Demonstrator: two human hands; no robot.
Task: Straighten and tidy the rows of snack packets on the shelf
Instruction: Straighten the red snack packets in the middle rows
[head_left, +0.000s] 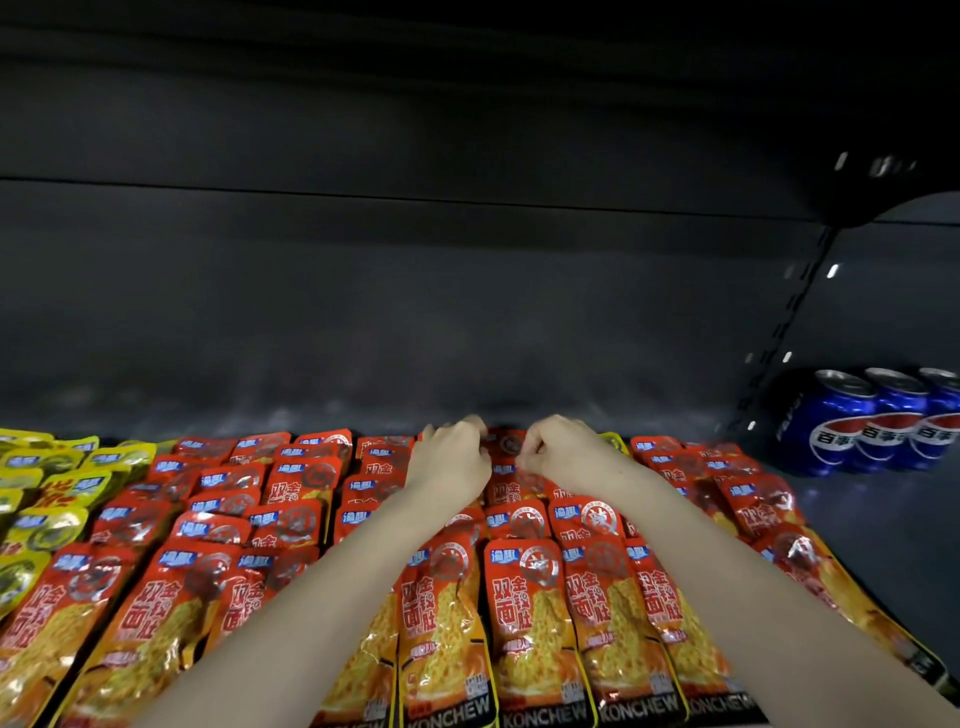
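Rows of red snack packets (524, 613) lie overlapping on the dark shelf, running from the front edge to the back. Both my arms reach far in over them. My left hand (451, 460) and my right hand (563, 451) pinch the top corners of one red packet (508, 448) at the very back of the middle row. The fingers of both hands are curled on its edge. The lower part of that packet is hidden under the packets in front of it.
Yellow snack packets (52, 483) fill the left end of the shelf. Blue cola cans (872, 421) stand at the back right, past a slotted upright (779, 332). Bare dark shelf floor (883, 530) lies right of the red rows. The back wall is close behind my hands.
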